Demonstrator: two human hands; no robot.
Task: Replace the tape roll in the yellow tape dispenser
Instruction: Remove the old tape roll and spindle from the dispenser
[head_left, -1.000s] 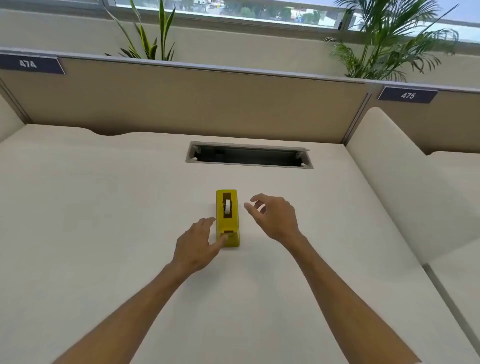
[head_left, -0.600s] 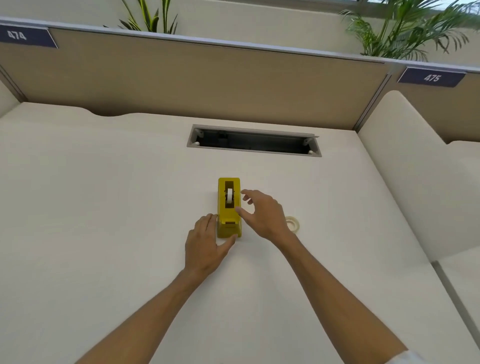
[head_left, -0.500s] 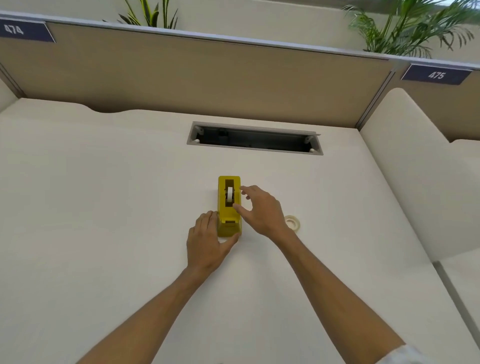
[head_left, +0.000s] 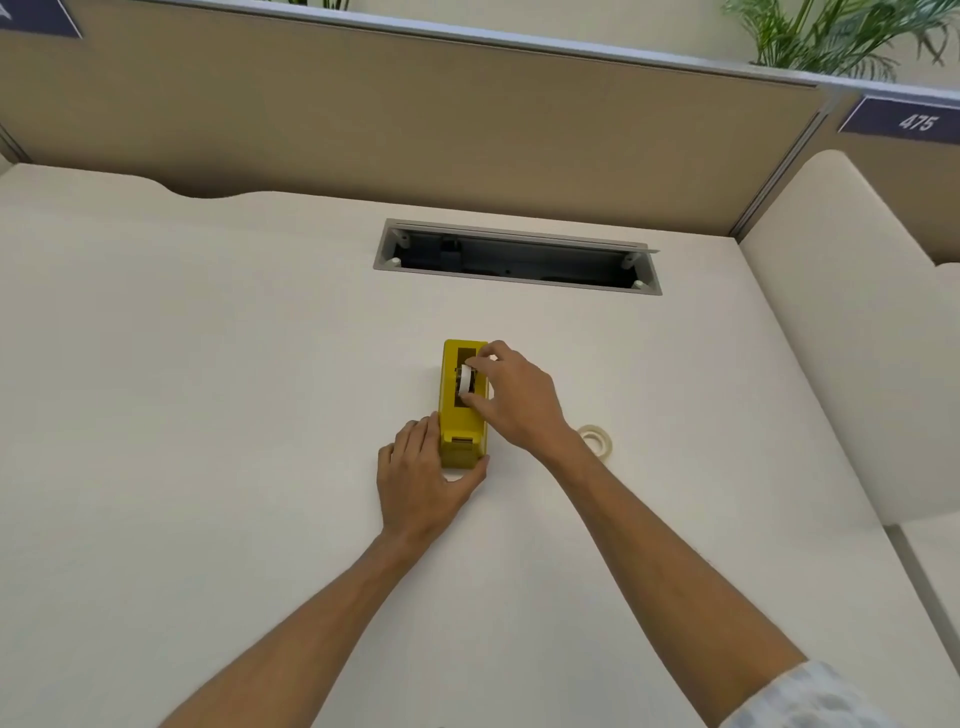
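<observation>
Half the spare roll (head_left: 598, 439) hides behind the right hand (head_left: 519, 400).

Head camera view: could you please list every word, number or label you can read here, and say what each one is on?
"475": white digits on a dark blue sign on the partition at upper right.
A second dark blue sign at upper left is cut off by the frame edge; its text cannot be read.
The yellow tape dispenser, the tape roll in it and the spare roll on the desk show no readable marking.
</observation>
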